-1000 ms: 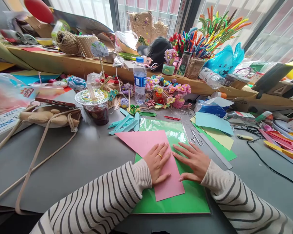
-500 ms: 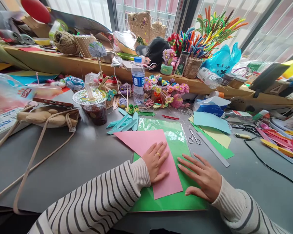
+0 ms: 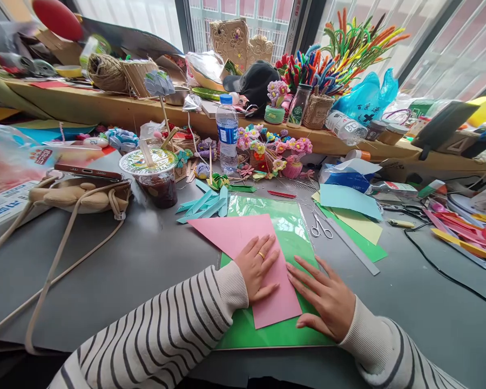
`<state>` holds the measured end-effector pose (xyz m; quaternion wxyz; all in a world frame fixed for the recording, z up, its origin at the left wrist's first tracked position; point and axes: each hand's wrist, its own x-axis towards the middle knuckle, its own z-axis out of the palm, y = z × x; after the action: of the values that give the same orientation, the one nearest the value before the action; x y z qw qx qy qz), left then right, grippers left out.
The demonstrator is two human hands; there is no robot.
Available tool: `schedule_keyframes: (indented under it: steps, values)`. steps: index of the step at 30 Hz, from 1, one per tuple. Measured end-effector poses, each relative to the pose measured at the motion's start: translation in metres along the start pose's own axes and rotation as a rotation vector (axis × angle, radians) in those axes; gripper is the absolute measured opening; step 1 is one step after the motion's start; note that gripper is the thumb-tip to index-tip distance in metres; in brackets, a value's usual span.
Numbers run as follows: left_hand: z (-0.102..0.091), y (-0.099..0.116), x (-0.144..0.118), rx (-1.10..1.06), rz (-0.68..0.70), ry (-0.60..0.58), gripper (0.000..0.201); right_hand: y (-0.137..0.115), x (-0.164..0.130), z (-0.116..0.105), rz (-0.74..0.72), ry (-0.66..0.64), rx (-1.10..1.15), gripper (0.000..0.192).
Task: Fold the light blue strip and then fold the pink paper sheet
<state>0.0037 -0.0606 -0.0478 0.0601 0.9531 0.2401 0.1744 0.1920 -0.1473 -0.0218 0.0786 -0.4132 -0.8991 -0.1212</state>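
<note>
A folded sheet of pink paper lies on a green sheet in a clear sleeve, its long point aimed to the left. Pressed flat on the pink paper is my left hand, fingers spread and a ring on one of them. My right hand is open over the green sheet, its fingertips at the paper's right edge. Beyond the sheet lie light blue paper strips. Small scissors and a grey ruler rest to the right.
A lidded drink cup, a water bottle and handmade flowers stand along the back. At left is a beige bag with a phone on top. Coloured paper sheets and a black cable lie right.
My right hand has slid left, so its fingertips now reach the pink paper's edge. The left hand and the paper have stayed in place.
</note>
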Motion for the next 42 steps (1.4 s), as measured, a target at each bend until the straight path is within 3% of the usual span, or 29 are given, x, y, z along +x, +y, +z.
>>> schedule_keyframes:
  steps: [18,22,27,32,38,42]
  values:
    - [-0.004,-0.001,0.004,0.031,-0.013,-0.070,0.064,-0.032,-0.036,-0.014,-0.021,0.031,0.047,0.050]
    - [-0.017,-0.014,0.003,0.000,0.052,-0.128,0.051,-0.032,-0.037,-0.015,0.014,0.081,0.079,0.042]
    - [-0.048,-0.031,-0.005,0.058,0.136,-0.253,0.073,-0.028,-0.033,-0.016,0.040,0.112,0.131,0.039]
    - [-0.056,-0.029,0.001,0.121,0.210,-0.353,0.067,-0.027,-0.032,-0.016,0.053,0.144,0.170,0.028]
    - [-0.051,-0.024,0.002,0.190,0.224,-0.336,0.064,-0.027,-0.038,-0.016,0.085,0.155,0.212,0.024]
    - [-0.056,-0.017,0.002,0.185,0.225,-0.257,0.047,-0.020,-0.043,-0.017,0.149,0.212,0.242,0.020]
